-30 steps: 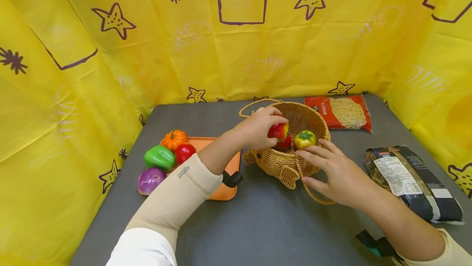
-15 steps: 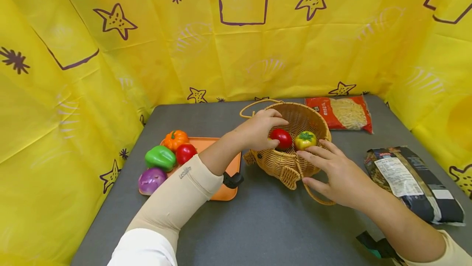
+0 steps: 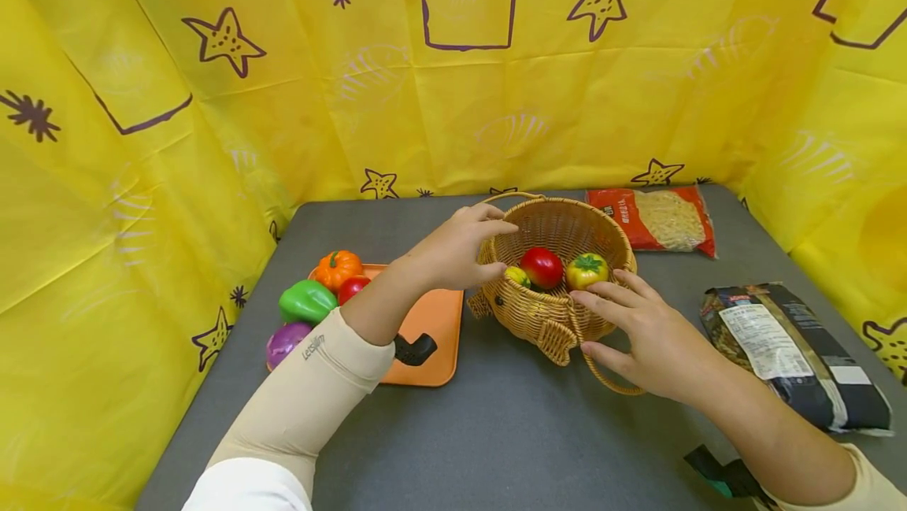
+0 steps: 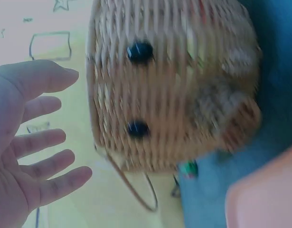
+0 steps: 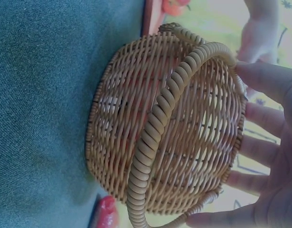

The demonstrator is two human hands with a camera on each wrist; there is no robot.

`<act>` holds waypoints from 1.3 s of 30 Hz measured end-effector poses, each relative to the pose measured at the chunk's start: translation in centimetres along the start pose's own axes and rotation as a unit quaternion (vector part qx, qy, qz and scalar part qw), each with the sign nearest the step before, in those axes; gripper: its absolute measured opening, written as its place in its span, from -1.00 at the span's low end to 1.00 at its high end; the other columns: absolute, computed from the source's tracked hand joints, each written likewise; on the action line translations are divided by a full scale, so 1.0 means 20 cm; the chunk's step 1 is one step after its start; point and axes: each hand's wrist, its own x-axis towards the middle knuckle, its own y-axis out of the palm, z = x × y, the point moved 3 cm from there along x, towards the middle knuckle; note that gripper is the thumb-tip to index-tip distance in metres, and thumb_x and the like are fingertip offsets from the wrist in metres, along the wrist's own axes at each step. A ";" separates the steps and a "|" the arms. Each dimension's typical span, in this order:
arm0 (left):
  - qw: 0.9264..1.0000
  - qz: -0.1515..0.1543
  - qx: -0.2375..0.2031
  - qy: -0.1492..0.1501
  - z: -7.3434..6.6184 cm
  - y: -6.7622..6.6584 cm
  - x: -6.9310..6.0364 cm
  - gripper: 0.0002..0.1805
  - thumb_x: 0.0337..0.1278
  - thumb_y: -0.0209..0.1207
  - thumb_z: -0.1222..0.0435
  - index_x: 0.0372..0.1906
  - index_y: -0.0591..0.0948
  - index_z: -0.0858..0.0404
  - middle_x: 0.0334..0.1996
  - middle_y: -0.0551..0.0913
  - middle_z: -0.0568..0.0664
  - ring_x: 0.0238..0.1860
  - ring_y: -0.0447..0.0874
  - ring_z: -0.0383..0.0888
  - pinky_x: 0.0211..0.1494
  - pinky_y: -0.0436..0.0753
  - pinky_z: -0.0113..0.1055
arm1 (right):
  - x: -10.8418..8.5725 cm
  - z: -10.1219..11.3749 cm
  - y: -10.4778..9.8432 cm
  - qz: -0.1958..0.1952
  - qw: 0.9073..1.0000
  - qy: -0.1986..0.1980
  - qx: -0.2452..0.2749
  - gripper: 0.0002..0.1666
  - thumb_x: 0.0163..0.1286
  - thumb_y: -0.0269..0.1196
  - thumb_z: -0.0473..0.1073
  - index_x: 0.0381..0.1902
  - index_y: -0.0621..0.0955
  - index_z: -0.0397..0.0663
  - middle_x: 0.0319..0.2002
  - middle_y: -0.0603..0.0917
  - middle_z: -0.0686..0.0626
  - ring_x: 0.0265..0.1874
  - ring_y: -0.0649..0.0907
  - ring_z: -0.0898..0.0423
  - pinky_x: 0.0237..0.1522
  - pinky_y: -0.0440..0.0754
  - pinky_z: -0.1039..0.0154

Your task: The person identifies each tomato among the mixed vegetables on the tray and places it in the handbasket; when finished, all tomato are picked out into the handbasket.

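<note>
A wicker basket [image 3: 538, 316] with dark button eyes stands right of the table's middle. Inside lie a round red fruit [image 3: 542, 268], a yellow-green tomato-like piece [image 3: 586, 270] with green leaves, and a small yellow-green piece [image 3: 518, 276], mostly hidden by the rim. My left hand [image 3: 464, 249] is beside the basket's left rim, fingers spread and nothing in them; the left wrist view shows its bare palm [image 4: 17, 152]. My right hand [image 3: 645, 330] rests its extended fingers against the right rim, near the wrapped handle [image 5: 157, 111].
An orange tray [image 3: 435, 330] on the left carries a toy pumpkin [image 3: 337, 269], a green bell pepper [image 3: 308, 301], a red tomato-like piece [image 3: 353, 288] and a purple vegetable [image 3: 286, 343]. A red pasta bag [image 3: 659, 218] lies behind the basket, a dark packet [image 3: 794, 353] to the right.
My left hand has let go of a red-and-yellow apple inside the basket and drawn back left over the rim. My right hand stays at the rim.
</note>
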 end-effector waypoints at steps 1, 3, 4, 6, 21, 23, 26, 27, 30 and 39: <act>1.000 0.000 -0.001 -0.004 0.03 0.00 -0.02 -0.35 0.32 0.28 0.07 0.48 0.45 0.01 0.48 0.31 0.03 0.50 0.22 0.14 0.45 0.41 0.05 | 0.00 0.00 0.00 0.000 1.000 0.000 0.001 -0.23 0.22 0.51 0.03 0.40 0.55 0.17 0.32 0.57 -0.15 0.44 0.29 -0.43 0.20 0.42 -0.50; 1.000 -0.001 -0.001 -0.015 0.08 0.00 -0.05 -0.35 0.31 0.29 0.08 0.47 0.46 0.03 0.47 0.32 0.06 0.50 0.22 0.16 0.45 0.41 0.07 | 0.00 0.00 0.00 0.003 1.000 0.003 0.001 -0.22 0.23 0.50 0.03 0.40 0.55 0.18 0.32 0.57 -0.15 0.44 0.29 -0.43 0.20 0.42 -0.50; 1.000 -0.002 -0.002 -0.020 0.11 -0.01 -0.06 -0.35 0.30 0.30 0.08 0.47 0.46 0.04 0.46 0.32 0.07 0.50 0.22 0.17 0.45 0.40 0.08 | 0.00 0.00 0.00 0.004 1.000 0.004 0.001 -0.22 0.23 0.50 0.03 0.40 0.54 0.18 0.33 0.57 -0.15 0.44 0.29 -0.43 0.20 0.42 -0.50; 1.000 -0.003 -0.002 -0.028 0.17 0.00 -0.10 -0.34 0.29 0.31 0.09 0.47 0.47 0.06 0.46 0.32 0.10 0.49 0.23 0.18 0.44 0.41 0.09 | 0.00 0.00 0.00 0.008 1.000 0.008 0.000 -0.22 0.23 0.50 0.03 0.41 0.54 0.20 0.33 0.56 -0.14 0.45 0.28 -0.43 0.20 0.42 -0.51; 0.992 0.030 0.000 -0.126 0.48 0.00 -0.34 -0.31 0.25 0.34 0.13 0.47 0.46 0.12 0.44 0.32 0.18 0.45 0.25 0.27 0.42 0.42 0.18 | 0.00 0.00 -0.01 0.008 1.000 0.010 0.001 -0.22 0.22 0.51 0.04 0.40 0.54 0.18 0.34 0.56 -0.15 0.45 0.28 -0.43 0.17 0.43 -0.52; 0.990 0.032 0.000 -0.136 0.52 -0.01 -0.37 -0.31 0.26 0.34 0.14 0.47 0.46 0.15 0.44 0.33 0.21 0.45 0.25 0.29 0.42 0.41 0.20 | 0.00 0.00 -0.01 0.008 1.000 0.009 0.001 -0.22 0.22 0.51 0.04 0.40 0.55 0.18 0.34 0.56 -0.15 0.44 0.28 -0.43 0.17 0.43 -0.52; 0.989 0.033 0.002 -0.148 0.57 0.00 -0.42 -0.32 0.25 0.35 0.15 0.45 0.47 0.18 0.41 0.35 0.23 0.44 0.26 0.31 0.42 0.40 0.21 | 0.00 0.00 -0.01 0.006 1.000 0.007 0.002 -0.23 0.22 0.50 0.04 0.40 0.55 0.18 0.34 0.56 -0.15 0.44 0.29 -0.44 0.17 0.43 -0.52; 0.988 0.034 0.004 -0.153 0.59 0.00 -0.44 -0.32 0.25 0.35 0.15 0.45 0.47 0.18 0.40 0.36 0.23 0.43 0.27 0.31 0.42 0.41 0.21 | 0.00 0.00 -0.01 0.006 1.000 0.007 0.002 -0.23 0.22 0.50 0.04 0.40 0.55 0.19 0.34 0.56 -0.15 0.44 0.29 -0.44 0.17 0.43 -0.52; 0.986 0.032 0.011 -0.162 0.63 0.01 -0.49 -0.33 0.23 0.36 0.16 0.43 0.50 0.18 0.38 0.39 0.23 0.41 0.30 0.31 0.41 0.43 0.20 | 0.00 0.00 -0.01 0.006 1.000 0.005 0.003 -0.23 0.23 0.50 0.04 0.40 0.55 0.20 0.34 0.56 -0.14 0.44 0.29 -0.43 0.17 0.43 -0.51; 0.985 0.028 0.037 -0.165 0.69 0.07 -0.58 -0.34 0.15 0.39 0.16 0.38 0.55 0.20 0.28 0.48 0.24 0.29 0.41 0.30 0.35 0.48 0.17 | 0.00 0.00 0.00 0.002 1.000 0.003 0.002 -0.23 0.22 0.51 0.04 0.40 0.55 0.22 0.33 0.57 -0.15 0.43 0.30 -0.44 0.18 0.43 -0.51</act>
